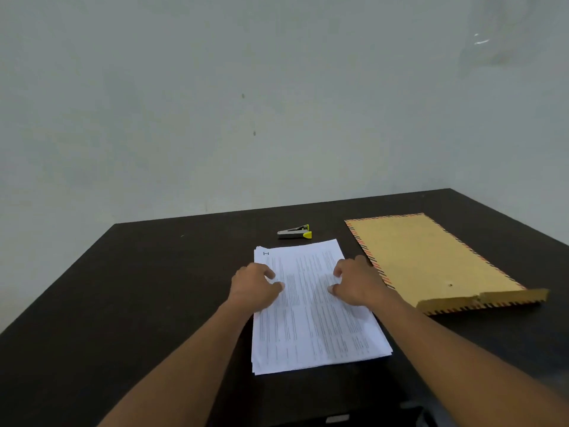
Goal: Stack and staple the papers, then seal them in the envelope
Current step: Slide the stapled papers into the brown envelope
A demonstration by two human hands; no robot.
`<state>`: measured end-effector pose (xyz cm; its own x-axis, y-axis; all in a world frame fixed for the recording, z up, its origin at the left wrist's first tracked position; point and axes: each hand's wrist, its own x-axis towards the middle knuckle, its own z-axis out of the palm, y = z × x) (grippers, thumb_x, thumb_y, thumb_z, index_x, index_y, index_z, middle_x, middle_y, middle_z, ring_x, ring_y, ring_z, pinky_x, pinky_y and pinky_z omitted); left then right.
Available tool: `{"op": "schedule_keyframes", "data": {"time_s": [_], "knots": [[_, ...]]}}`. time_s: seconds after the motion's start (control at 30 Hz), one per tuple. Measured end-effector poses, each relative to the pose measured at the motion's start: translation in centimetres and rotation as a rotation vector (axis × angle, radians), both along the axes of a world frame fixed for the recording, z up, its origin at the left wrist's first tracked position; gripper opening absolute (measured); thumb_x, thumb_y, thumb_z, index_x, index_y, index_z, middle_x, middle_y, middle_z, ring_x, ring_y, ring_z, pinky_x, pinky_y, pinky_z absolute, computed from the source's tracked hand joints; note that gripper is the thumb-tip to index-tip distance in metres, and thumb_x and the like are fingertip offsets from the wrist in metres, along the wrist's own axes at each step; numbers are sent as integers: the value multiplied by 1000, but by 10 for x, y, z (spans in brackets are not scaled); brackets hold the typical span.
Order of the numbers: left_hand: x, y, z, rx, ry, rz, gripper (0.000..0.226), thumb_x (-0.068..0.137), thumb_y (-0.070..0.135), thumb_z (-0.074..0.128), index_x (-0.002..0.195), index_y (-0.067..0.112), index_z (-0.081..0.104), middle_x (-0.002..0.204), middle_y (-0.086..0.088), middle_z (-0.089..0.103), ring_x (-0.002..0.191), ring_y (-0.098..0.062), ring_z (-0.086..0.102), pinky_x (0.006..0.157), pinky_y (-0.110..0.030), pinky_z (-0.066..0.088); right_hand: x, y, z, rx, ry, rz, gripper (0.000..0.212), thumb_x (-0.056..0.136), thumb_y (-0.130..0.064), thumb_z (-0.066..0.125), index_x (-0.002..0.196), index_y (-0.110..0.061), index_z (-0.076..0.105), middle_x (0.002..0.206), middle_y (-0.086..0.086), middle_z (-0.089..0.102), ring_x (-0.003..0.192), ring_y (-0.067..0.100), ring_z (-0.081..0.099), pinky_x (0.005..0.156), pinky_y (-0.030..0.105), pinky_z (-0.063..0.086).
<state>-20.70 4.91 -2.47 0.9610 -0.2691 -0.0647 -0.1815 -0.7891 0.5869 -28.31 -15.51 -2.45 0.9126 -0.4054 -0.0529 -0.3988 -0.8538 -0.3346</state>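
Head view, and here we are at the dark table (138, 288), a pale wall (215, 103) behind it. Dead centre lies the stack of papers (314, 328), printed side up, flat on the tabletop, sheets slightly out of line along the near edge. Both hands are on it! The left hand (254, 286) sits across the stack's left edge, fingers bent, tips down on the top sheet. The right hand (358, 283) mirrors it on the right edge, fingers bent the same way. Pressing or pinching the edges? Cannot tell for either hand from this angle. Just beyond the far edge of the papers, not touching them, lies the stapler (294, 232), grey with a yellow end. Off to the right lies the envelope (431, 257), brown with a striped border, flat on the table, its flap (483, 298) at the near end, its left border passing just behind the right hand
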Motion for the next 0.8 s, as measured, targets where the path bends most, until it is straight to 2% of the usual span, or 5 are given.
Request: {"op": "schedule_keyframes", "data": {"time_s": [0.13, 0.27, 0.43, 0.6, 0.8], "knots": [[5, 5, 6, -175, 98, 94, 40, 84, 32, 79, 119, 15, 70, 128, -5, 63, 109, -20, 63, 95, -32, 51, -6, -4, 1, 119, -79, -24, 46, 81, -40, 78, 121, -21, 62, 137, 6, 49, 115, 25, 57, 99, 34, 47], [10, 4, 9, -342, 240, 56, 24, 82, 22, 82, 105, 17, 76, 123, -6, 66, 108, -20, 63, 96, -36, 53, -4, -6, 2, 136, -89, -36, 45, 81, -39, 78, 119, -19, 64, 134, 5, 54, 113, 21, 57, 96, 32, 47], [2, -11, 10, -204, 193, -74, 21, 92, 7, 68, 105, 21, 77, 132, -1, 59, 112, -21, 61, 65, -17, 53, 0, -7, 2, 169, -102, -54, 43, 81, -38, 78, 117, -20, 65, 134, 4, 55, 113, 22, 58, 95, 31, 47], [6, -6, 14, -414, 102, -39, 23, 96, 11, 64, 114, 23, 73, 135, -2, 57, 121, -23, 58, 101, -35, 52, 3, -20, 7, 380, -178, -37, 29, 84, -31, 78, 109, -20, 69, 130, 1, 59, 117, 19, 55, 92, 30, 44], [25, -4, 24, -887, 28, 223, 22, 96, 9, 65, 111, 23, 74, 129, -3, 61, 109, -22, 64, 87, -33, 57, 4, -29, 29, 656, -313, -58, 19, 86, -29, 74, 103, -27, 66, 123, -1, 56, 107, 18, 55, 78, 30, 46]]}}
